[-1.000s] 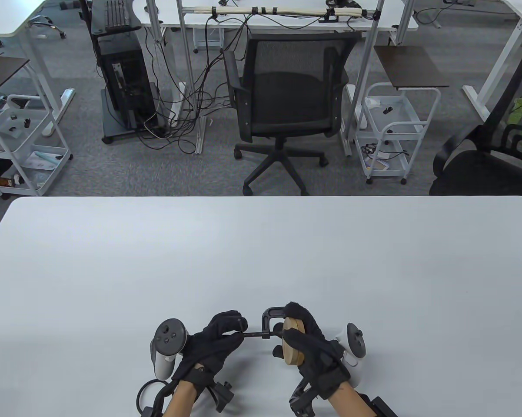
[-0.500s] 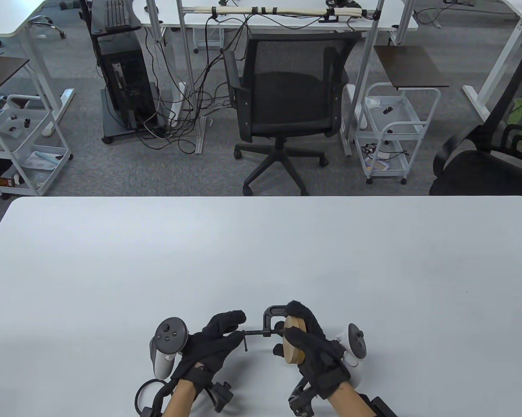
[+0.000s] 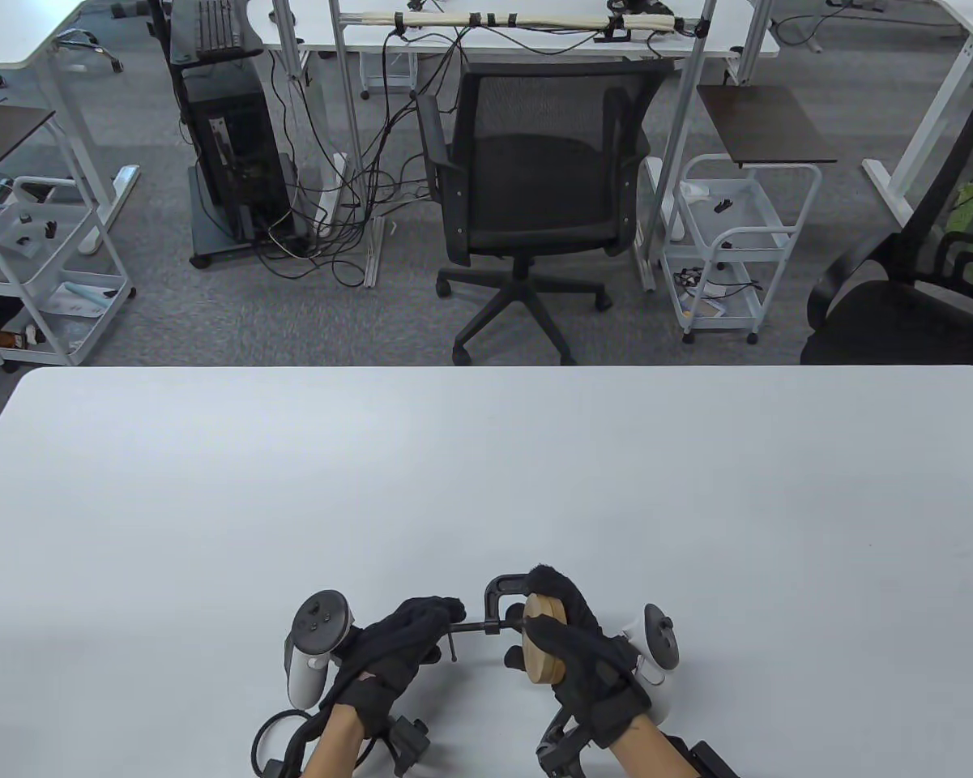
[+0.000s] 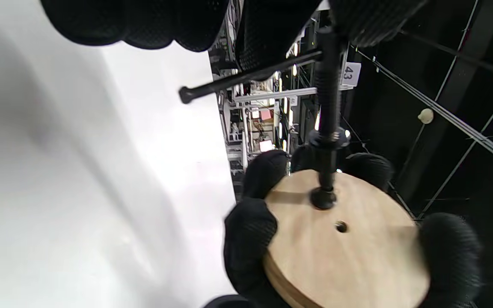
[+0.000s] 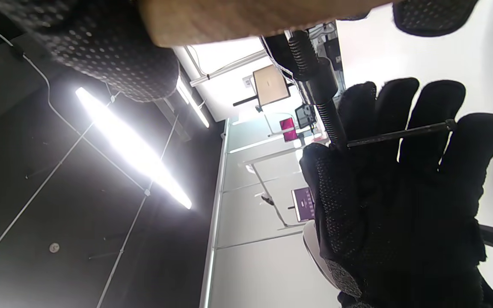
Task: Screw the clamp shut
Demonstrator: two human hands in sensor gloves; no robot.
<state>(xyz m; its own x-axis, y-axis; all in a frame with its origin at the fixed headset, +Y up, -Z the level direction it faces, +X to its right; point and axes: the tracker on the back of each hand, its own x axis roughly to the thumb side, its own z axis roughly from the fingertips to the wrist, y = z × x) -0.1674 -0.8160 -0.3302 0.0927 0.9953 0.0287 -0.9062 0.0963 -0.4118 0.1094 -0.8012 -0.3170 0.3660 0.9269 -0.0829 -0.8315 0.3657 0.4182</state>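
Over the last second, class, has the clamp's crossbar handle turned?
Yes. The crossbar handle swung from hidden under the left hand's fingers to hanging below the screw, toward the table's near edge, while the wooden disc stayed put.

Matt black metal clamp (image 3: 502, 600), pale bare wood disc (image 4: 349, 244), smooth white table (image 3: 486, 486).

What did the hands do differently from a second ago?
The left hand turned the clamp's little crossbar: its fingers opened, then curled back over the screw end, and the bar now hangs down. The right hand kept holding the wooden disc and clamp.
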